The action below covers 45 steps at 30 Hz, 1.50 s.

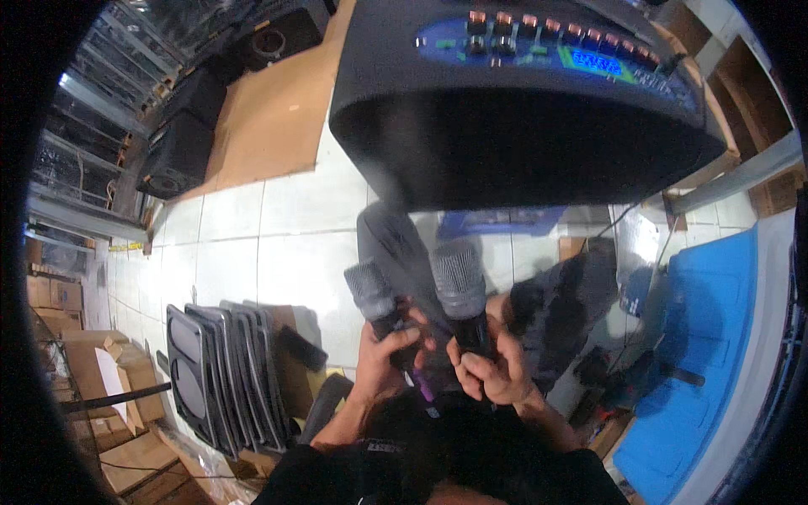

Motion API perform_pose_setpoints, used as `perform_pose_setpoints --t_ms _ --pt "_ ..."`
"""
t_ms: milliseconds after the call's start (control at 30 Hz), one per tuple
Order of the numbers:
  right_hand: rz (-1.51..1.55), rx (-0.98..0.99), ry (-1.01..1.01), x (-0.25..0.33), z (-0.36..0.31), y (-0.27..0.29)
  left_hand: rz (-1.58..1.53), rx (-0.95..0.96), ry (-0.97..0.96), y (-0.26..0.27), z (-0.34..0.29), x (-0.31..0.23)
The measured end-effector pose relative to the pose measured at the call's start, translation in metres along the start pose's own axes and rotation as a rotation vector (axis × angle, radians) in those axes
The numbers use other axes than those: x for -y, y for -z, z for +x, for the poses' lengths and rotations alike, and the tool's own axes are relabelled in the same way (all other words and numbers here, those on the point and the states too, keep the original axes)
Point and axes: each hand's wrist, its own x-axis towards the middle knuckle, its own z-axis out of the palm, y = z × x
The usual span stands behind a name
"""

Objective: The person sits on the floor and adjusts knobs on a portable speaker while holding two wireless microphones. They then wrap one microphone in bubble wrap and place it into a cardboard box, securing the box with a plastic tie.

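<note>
Minding both grips comes first, since from my remote seat I see each hand occupied. The left hand (389,352) is closed around the dark handle of one microphone (370,288), its thumb lying across the front; the right hand (495,367) is wrapped around the handle of a second microphone (459,278), thumb pressed against the body. I cannot tell whether either thumb rests on a switch, so I would turn the handles slightly to check before pressing anything. A purple piece (423,385) shows between the hands; whether it belongs to the left one's handle is unclear to me.

Both mesh heads point up and away from the wearer's chest, apart from each other, the left one leaning outward. I would preserve that gap so the grilles don't knock, and hold by the handles, off the mesh.

Beyond, over the tiled floor (261,244), folded chairs (220,370) stand to the left and a blue panel (699,337) to the right; elbows are best tucked in. Ahead stands a black loudspeaker (522,151) with knobs (528,25) and a lit display (596,63). I'd angle the mesh heads away from it, as feedback seems the likeliest trouble.
</note>
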Motion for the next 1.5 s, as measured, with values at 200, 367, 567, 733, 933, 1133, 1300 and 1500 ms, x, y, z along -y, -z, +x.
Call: perform_pose_setpoints --t_ms 200,367,567,733,933,1133,1300,1500 --pt "-0.022 -0.086 0.106 0.004 0.004 -0.002 0.025 0.132 -0.054 -0.012 -0.005 -0.013" --pt "0.017 -0.165 0.145 0.005 0.0 0.004 0.054 0.168 -0.009 -0.014 -0.011 -0.014" --pt "0.136 -0.11 0.222 0.013 0.003 0.006 -0.082 0.357 0.016 -0.013 -0.016 -0.015" --pt "0.26 -0.062 0.159 0.011 0.002 0.01 -0.103 0.397 0.086 -0.008 -0.015 -0.014" --pt "0.385 0.003 0.144 0.0 0.002 0.018 -0.065 0.358 0.025 -0.005 -0.009 -0.008" --pt "0.322 -0.047 0.138 -0.006 0.002 0.021 -0.102 0.329 -0.019 -0.005 -0.006 -0.005" --pt "0.305 -0.032 0.102 -0.008 0.0 0.022 0.043 0.238 -0.089 -0.011 -0.006 -0.003" --pt "0.323 -0.01 0.103 -0.009 0.0 0.023 0.052 0.259 -0.091 -0.014 -0.006 -0.007"
